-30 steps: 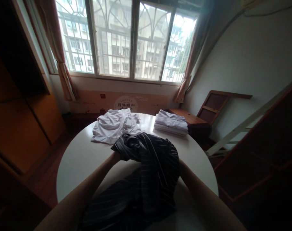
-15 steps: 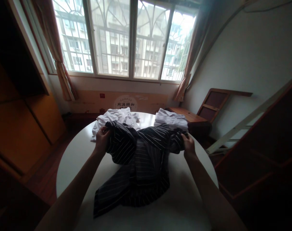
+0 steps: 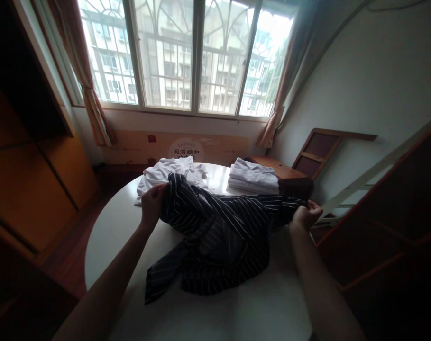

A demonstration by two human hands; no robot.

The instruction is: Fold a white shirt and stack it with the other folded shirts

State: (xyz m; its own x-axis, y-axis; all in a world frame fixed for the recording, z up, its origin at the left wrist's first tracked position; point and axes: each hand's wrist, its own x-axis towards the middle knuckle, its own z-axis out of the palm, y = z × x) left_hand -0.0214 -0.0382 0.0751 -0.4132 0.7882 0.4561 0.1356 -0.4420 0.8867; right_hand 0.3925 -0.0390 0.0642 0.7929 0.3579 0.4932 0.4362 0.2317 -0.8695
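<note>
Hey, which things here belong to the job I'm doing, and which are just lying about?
In the job:
dark striped garment, held by left hand and right hand
round white table under it
loose white clothes and folded white stack, probably

Just lying about, it seems:
pale ladder
wooden frame with dark panels
printed board

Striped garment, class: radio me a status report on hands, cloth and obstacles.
Left hand, right hand: both gripping striped garment. Rumpled between hands, over white table. Crumpled white clothes, folded stack beyond.
</note>
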